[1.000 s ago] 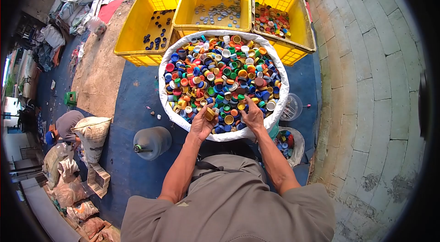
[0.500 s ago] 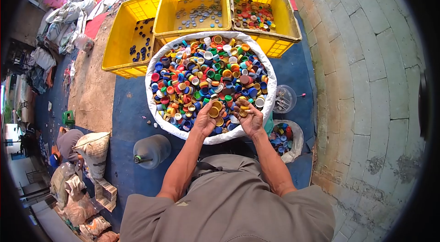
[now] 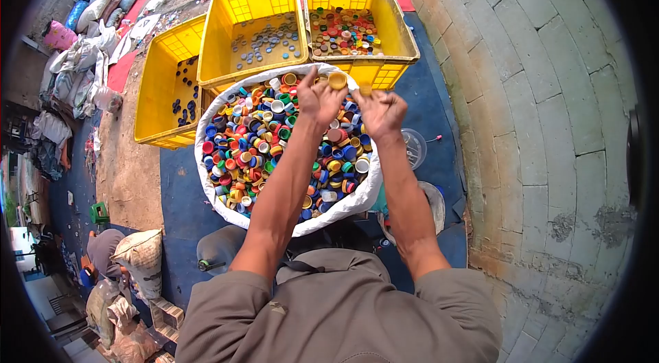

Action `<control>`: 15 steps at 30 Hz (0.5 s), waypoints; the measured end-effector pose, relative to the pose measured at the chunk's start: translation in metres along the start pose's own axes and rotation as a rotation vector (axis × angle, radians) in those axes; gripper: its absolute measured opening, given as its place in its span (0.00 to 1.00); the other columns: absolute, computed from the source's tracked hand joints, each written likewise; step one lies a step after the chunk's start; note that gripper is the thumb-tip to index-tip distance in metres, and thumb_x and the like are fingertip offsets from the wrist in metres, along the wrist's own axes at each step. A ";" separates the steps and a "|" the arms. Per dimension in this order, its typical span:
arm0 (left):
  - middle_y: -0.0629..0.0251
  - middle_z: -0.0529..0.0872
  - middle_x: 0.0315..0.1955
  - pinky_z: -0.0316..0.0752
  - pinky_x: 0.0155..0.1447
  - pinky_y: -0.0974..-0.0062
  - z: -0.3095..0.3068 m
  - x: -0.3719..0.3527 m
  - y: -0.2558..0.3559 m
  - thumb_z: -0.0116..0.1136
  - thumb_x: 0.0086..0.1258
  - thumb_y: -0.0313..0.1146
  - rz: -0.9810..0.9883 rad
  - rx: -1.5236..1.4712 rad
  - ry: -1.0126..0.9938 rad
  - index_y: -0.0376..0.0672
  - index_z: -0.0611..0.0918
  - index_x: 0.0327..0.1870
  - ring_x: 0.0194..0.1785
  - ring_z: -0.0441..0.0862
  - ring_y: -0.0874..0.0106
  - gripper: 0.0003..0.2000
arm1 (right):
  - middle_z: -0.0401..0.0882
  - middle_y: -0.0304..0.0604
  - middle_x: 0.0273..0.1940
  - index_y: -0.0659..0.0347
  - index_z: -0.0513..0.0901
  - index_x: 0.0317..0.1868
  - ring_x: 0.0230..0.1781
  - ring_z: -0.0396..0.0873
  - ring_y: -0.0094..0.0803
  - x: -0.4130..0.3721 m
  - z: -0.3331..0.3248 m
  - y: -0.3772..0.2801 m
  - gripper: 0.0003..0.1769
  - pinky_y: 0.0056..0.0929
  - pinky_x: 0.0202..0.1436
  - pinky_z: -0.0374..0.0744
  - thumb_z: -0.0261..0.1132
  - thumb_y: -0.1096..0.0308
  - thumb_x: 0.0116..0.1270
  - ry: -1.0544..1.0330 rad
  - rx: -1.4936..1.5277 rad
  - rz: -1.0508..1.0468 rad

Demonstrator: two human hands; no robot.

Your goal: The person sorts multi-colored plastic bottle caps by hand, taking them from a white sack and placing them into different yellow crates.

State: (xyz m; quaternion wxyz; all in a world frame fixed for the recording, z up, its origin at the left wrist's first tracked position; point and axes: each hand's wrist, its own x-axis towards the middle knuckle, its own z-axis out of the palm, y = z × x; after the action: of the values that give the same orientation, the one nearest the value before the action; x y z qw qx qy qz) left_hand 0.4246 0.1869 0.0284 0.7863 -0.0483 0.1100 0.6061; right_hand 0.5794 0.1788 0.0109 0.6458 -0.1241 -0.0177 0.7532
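A white-rimmed sack (image 3: 367, 201) full of mixed bottle caps (image 3: 264, 133) lies in front of me. Over its far right part is my left hand (image 3: 320, 100), palm up with the fingers spread and a yellow-brown cap (image 3: 337, 80) at the fingertips. Beside it, past the sack's rim, my right hand (image 3: 382, 113) has its fingers curled, with a blurred yellow cap (image 3: 366, 90) at the fingertips. Both are just short of the right yellow crate (image 3: 384, 66), which holds mostly red, orange and yellow caps.
The middle yellow crate (image 3: 254, 73) holds grey-blue caps, the left one (image 3: 154, 105) dark blue caps. A clear round tub (image 3: 414, 148) and a small white bag (image 3: 436, 205) are at the right. A large bottle (image 3: 218, 247) stands near my left. A person (image 3: 104, 252) bends among sacks.
Both hands have moved forward from the near part of the sack toward the right crate, the caps with them. The view has shifted, and my left forearm now crosses the sack.
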 end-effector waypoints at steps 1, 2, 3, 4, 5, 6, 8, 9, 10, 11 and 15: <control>0.34 0.40 0.71 0.39 0.78 0.56 0.030 0.004 0.004 0.54 0.68 0.47 0.055 0.093 -0.024 0.19 0.37 0.68 0.76 0.40 0.46 0.47 | 0.59 0.72 0.60 0.85 0.60 0.47 0.69 0.55 0.63 0.010 0.035 -0.005 0.28 0.55 0.77 0.48 0.51 0.74 0.45 0.130 -0.051 -0.026; 0.34 0.31 0.71 0.36 0.79 0.56 0.034 0.019 0.016 0.56 0.66 0.47 0.074 0.082 -0.009 0.21 0.30 0.68 0.76 0.32 0.46 0.52 | 0.42 0.74 0.70 0.86 0.56 0.50 0.75 0.37 0.62 0.020 0.052 -0.010 0.30 0.53 0.78 0.42 0.51 0.75 0.47 0.121 -0.101 0.007; 0.33 0.33 0.71 0.36 0.79 0.57 0.052 0.015 0.019 0.57 0.66 0.47 0.132 0.130 0.035 0.22 0.31 0.69 0.77 0.32 0.46 0.52 | 0.37 0.73 0.71 0.87 0.54 0.51 0.75 0.34 0.61 0.019 0.054 -0.012 0.31 0.53 0.78 0.41 0.51 0.75 0.48 0.132 -0.139 -0.017; 0.34 0.33 0.71 0.36 0.79 0.57 0.052 0.011 0.023 0.57 0.66 0.46 0.149 0.148 0.039 0.23 0.31 0.69 0.77 0.32 0.47 0.51 | 0.31 0.72 0.72 0.87 0.52 0.53 0.76 0.30 0.61 0.020 0.056 -0.013 0.32 0.53 0.78 0.40 0.50 0.75 0.49 0.142 -0.175 -0.039; 0.35 0.33 0.72 0.36 0.79 0.57 0.051 0.004 0.030 0.57 0.67 0.46 0.170 0.166 0.040 0.24 0.31 0.69 0.77 0.32 0.48 0.51 | 0.26 0.71 0.73 0.88 0.51 0.55 0.76 0.26 0.60 0.022 0.059 -0.014 0.33 0.53 0.78 0.39 0.50 0.75 0.50 0.146 -0.212 -0.059; 0.37 0.36 0.72 0.40 0.79 0.57 0.040 -0.005 0.034 0.55 0.68 0.44 0.203 0.213 0.029 0.25 0.34 0.70 0.77 0.36 0.49 0.48 | 0.29 0.71 0.73 0.90 0.46 0.59 0.76 0.26 0.59 0.018 0.043 -0.016 0.37 0.53 0.78 0.39 0.49 0.76 0.52 0.144 -0.249 -0.051; 0.41 0.60 0.65 0.55 0.75 0.57 0.017 -0.036 0.041 0.53 0.70 0.44 0.240 0.309 0.166 0.27 0.58 0.65 0.71 0.57 0.52 0.32 | 0.31 0.69 0.73 0.81 0.43 0.67 0.76 0.34 0.59 -0.008 0.015 -0.011 0.41 0.52 0.76 0.49 0.51 0.76 0.55 0.137 -0.344 -0.068; 0.44 0.68 0.60 0.59 0.74 0.57 -0.006 -0.051 0.045 0.52 0.71 0.44 0.249 0.318 0.221 0.28 0.67 0.61 0.67 0.65 0.54 0.27 | 0.33 0.68 0.73 0.77 0.44 0.68 0.76 0.39 0.59 -0.026 0.000 -0.005 0.40 0.51 0.75 0.54 0.51 0.75 0.56 0.157 -0.392 -0.085; 0.49 0.72 0.55 0.63 0.71 0.58 -0.029 -0.069 0.048 0.53 0.71 0.44 0.280 0.366 0.264 0.31 0.70 0.58 0.62 0.69 0.58 0.25 | 0.38 0.68 0.72 0.74 0.47 0.68 0.74 0.47 0.58 -0.043 -0.024 0.000 0.39 0.49 0.73 0.59 0.52 0.75 0.56 0.207 -0.477 -0.071; 0.54 0.76 0.49 0.67 0.68 0.59 -0.053 -0.089 0.051 0.53 0.71 0.44 0.309 0.415 0.308 0.33 0.73 0.54 0.57 0.73 0.61 0.22 | 0.44 0.68 0.71 0.72 0.50 0.68 0.72 0.54 0.58 -0.062 -0.045 0.006 0.38 0.47 0.70 0.65 0.52 0.75 0.57 0.256 -0.562 -0.058; 0.65 0.78 0.42 0.74 0.48 0.72 -0.124 -0.169 0.054 0.56 0.70 0.41 0.340 0.538 0.593 0.42 0.75 0.53 0.43 0.76 0.72 0.16 | 0.73 0.57 0.55 0.72 0.65 0.62 0.51 0.77 0.37 -0.143 -0.097 0.032 0.29 0.32 0.52 0.78 0.56 0.76 0.57 0.383 -1.032 -0.093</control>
State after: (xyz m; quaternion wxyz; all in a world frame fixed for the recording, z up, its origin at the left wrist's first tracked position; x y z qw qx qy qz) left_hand 0.3180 0.0157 -0.0493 0.5944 0.0053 0.4915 0.6365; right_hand 0.5881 0.0214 -0.0653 0.5257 -0.5582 -0.2723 0.5814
